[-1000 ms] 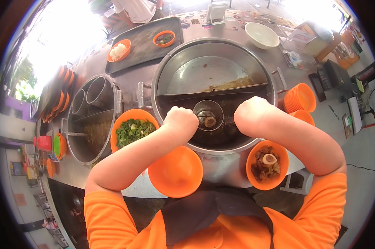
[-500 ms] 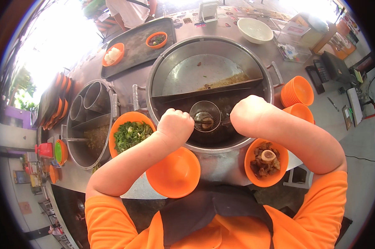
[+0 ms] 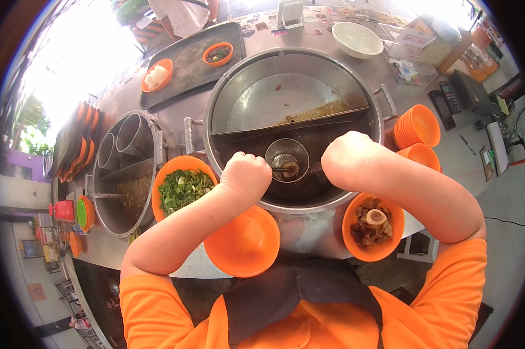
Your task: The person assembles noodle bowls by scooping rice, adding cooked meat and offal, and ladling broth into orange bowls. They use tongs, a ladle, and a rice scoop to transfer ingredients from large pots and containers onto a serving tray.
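A deep wire mesh strainer (image 3: 288, 152) hangs over the dark broth in the near half of a large round steel pot (image 3: 216, 87). My right hand (image 3: 346, 160) is closed, apparently round the strainer's handle, its fingers turned away from view. From the other side my left hand (image 3: 248, 176) grips a thin dark utensil (image 3: 280, 170) whose tip reaches into the strainer; its exact kind is unclear. A small pale brownish piece of food (image 3: 291, 169) lies in the mesh. Below my forearms stand an orange bowl of chopped greens (image 3: 185, 191), a bare orange bowl (image 3: 243, 241) and an orange bowl of meat with bone (image 3: 374, 227).
A smaller divided pot (image 3: 120, 215) with steel cylinders stands at left. Beyond the big pot lie a dark tray (image 3: 187, 72) with two small orange bowls and a white bowl (image 3: 357, 41). Stacked orange bowls (image 3: 416, 126) stand right. Someone (image 3: 178, 17) is across the counter.
The strainer has shifted very slightly, and the piece of food and the utensil's tip have moved a little within it. Both hands stay in almost the same place.
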Available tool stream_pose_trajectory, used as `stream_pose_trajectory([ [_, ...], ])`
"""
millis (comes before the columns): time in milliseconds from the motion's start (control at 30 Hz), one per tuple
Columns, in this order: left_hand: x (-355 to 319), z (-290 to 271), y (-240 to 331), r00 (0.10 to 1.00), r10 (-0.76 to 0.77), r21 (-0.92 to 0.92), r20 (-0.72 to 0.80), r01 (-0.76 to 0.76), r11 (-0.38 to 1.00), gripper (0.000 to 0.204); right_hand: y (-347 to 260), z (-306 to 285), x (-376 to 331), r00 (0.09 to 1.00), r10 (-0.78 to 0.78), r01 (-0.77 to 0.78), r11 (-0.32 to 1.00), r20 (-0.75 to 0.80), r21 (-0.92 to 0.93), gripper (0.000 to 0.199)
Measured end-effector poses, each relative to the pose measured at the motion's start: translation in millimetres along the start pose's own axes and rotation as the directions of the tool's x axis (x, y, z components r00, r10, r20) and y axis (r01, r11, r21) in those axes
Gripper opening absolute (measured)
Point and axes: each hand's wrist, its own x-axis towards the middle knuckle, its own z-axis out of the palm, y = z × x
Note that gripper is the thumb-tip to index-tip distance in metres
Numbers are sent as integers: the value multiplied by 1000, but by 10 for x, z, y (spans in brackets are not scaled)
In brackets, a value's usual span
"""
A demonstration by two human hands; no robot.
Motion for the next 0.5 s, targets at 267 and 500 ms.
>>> stream_pose_trajectory([
  [267,43,-14,26,999,-12,3,30,12,1000,6,6,3,-9,1000,12,-12,999,-1,33,33],
  [500,-22,-125,-39,999,-47,-25,8,47,999,7,10,-8,-1,1000,13,-13,1000,-1,26,34],
])
